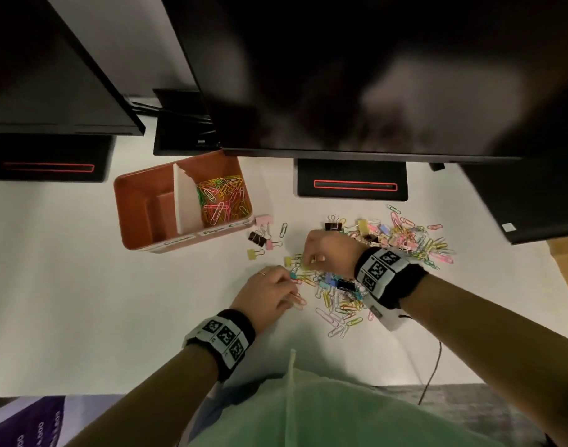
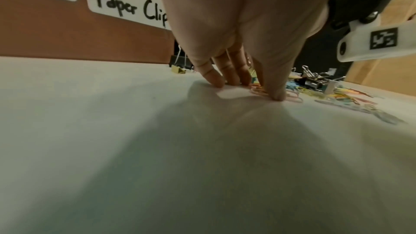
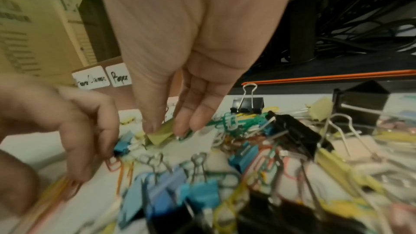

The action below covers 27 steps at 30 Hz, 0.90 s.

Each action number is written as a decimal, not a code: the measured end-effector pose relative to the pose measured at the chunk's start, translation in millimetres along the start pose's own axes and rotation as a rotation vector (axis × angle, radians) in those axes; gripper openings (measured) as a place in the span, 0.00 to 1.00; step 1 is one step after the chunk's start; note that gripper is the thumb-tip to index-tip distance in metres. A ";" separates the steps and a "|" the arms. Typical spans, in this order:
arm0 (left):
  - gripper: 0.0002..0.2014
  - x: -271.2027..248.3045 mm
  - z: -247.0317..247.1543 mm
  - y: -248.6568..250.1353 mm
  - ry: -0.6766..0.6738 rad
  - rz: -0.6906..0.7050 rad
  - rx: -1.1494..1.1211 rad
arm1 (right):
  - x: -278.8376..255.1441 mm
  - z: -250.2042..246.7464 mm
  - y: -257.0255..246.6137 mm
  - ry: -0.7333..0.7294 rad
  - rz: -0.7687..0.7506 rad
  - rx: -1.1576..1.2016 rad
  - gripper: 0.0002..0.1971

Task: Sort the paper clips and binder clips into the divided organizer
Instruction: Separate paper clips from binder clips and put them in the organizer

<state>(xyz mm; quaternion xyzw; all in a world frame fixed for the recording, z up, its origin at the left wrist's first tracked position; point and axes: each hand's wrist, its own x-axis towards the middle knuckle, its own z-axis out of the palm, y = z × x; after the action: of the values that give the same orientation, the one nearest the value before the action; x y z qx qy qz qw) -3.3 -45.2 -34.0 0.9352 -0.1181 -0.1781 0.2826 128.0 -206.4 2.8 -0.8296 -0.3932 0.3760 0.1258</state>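
Observation:
The brown divided organizer (image 1: 137, 214) stands at the back left of the white table; several coloured paper clips (image 1: 223, 200) lie in its right compartment, labelled "Paper Clip" (image 2: 133, 6). A mixed pile of paper clips and binder clips (image 1: 402, 238) spreads to the right of it. My right hand (image 1: 308, 261) is over the pile's near-left edge and pinches a yellow binder clip (image 3: 161, 136) between thumb and fingers. My left hand (image 2: 245, 88) is beside it, fingertips on the table, with the thumb pressing a pink paper clip (image 2: 292, 98).
A few binder clips (image 1: 258, 238) lie loose just right of the organizer. Two dark monitors on stands (image 1: 352, 182) overhang the back of the table. A cardboard box (image 1: 566, 253) is at the right edge, and a black cable (image 1: 432, 372) hangs over the front edge.

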 end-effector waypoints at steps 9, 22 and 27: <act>0.04 -2.8 -9.5 -20.5 0.146 -0.089 -0.017 | 24.1 -23.1 -5.4 0.344 0.015 0.234 0.10; 0.07 -1.9 -9.8 -19.3 0.156 -0.157 -0.077 | 13.0 29.5 -21.3 0.065 0.166 -0.311 0.35; 0.09 -0.5 -6.7 -20.1 0.137 -0.185 -0.115 | 20.7 31.4 -24.3 0.075 0.160 -0.059 0.15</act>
<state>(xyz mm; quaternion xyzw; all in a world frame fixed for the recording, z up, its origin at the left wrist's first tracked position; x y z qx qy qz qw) 1.3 -25.5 -40.1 0.9342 -0.0014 -0.1455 0.3256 100.2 -177.6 -17.4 -0.8751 -0.3318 0.3418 0.0856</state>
